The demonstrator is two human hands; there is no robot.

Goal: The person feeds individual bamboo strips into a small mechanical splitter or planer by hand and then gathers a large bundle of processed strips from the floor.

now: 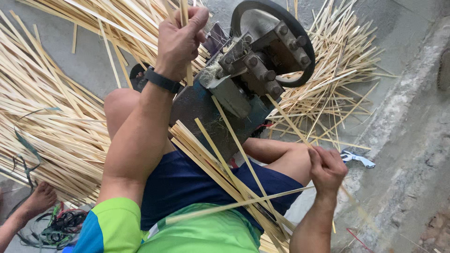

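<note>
Loose strips [56, 117] pile left of and beyond our machine [253, 75]. Our left hand [180, 35] grips upright strips before it; our right hand [326, 167] pinches a strip [286, 119] slanting up toward it.

soft, even daylight fills the scene, bright enough with no harsh glare. shadows are faint, only a dim patch under the metal machine [253, 75] at the centre. the pale bamboo strips [51, 122] at the left look slightly washed out. the right hand [326, 167] at lower right is a little motion-blurred. the frame edges bend slightly, wide-angle style.
</note>
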